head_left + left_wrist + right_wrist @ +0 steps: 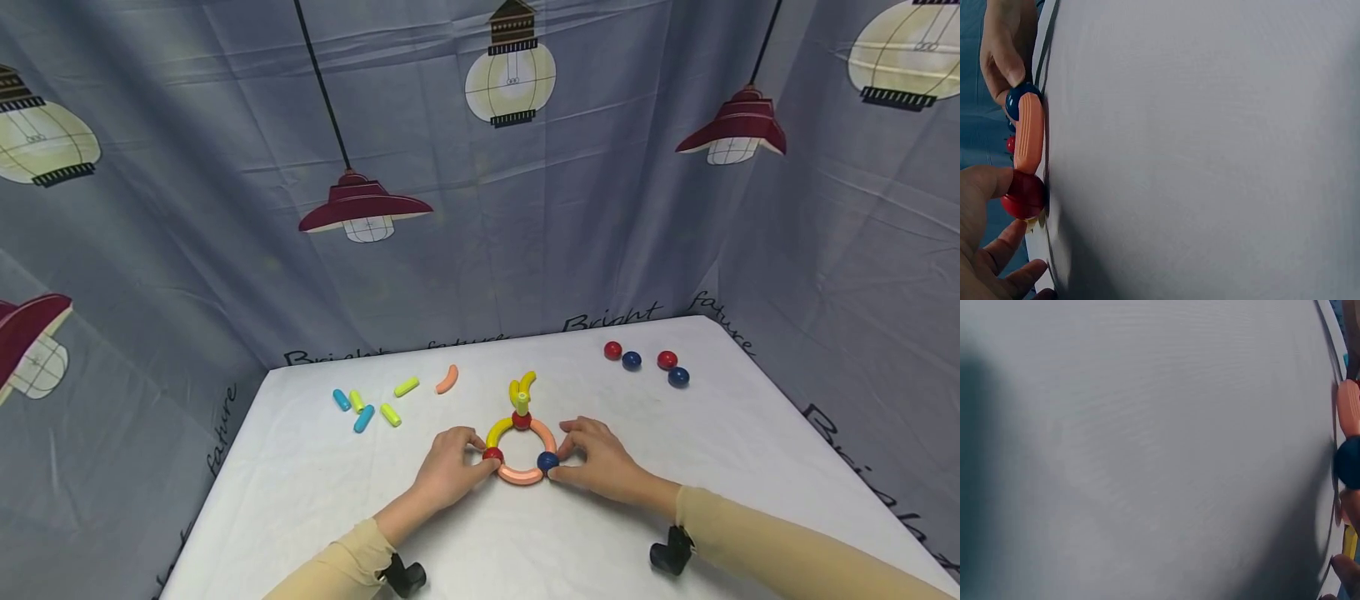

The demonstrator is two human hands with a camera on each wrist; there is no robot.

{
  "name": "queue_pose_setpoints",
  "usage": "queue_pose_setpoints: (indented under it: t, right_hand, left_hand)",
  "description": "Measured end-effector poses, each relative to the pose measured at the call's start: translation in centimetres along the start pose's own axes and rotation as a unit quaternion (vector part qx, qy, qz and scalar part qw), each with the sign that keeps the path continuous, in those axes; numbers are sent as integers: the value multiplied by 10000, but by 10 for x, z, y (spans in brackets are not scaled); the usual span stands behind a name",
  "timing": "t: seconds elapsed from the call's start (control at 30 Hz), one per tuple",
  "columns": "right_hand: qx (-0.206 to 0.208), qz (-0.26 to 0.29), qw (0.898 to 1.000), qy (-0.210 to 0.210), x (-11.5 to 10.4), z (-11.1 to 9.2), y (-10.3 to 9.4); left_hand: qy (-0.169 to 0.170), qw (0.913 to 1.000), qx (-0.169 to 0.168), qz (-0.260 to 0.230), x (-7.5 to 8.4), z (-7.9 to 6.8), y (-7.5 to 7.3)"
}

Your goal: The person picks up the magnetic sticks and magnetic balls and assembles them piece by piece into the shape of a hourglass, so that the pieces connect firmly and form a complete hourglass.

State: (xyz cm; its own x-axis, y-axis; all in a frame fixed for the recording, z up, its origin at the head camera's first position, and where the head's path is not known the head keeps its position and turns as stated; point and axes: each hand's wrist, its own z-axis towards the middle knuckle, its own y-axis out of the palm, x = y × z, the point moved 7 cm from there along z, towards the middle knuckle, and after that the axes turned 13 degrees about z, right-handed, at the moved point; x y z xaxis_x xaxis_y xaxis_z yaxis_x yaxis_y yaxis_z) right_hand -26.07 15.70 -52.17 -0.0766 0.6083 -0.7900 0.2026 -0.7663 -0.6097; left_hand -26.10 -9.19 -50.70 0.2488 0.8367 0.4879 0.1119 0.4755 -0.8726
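Note:
A ring of curved rods and balls lies on the white table. My left hand pinches the red ball at its left corner between thumb and finger. At the right corner my right hand holds the blue ball the same way. An orange curved rod joins these balls along the near side. Another orange rod and a yellow curved rod run to a second red ball at the far corner. A yellow-green stick stands up from that ball.
Yellow curved rods are just behind the ring. Blue sticks, yellow-green sticks and an orange curved rod lie at the back left. Red balls and blue balls sit at the back right.

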Motion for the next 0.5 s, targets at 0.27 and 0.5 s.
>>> queue_pose_setpoints:
  t: [0.27, 0.5]
  right_hand:
    - [-153, 445, 9988, -116, 1, 2, -13]
    - [-165, 444, 9981, -384, 8, 19, -25]
  left_hand:
    - [266, 9996, -12, -12, -2, 7, -6]
    - [933, 9955, -144, 45, 3, 17, -3]
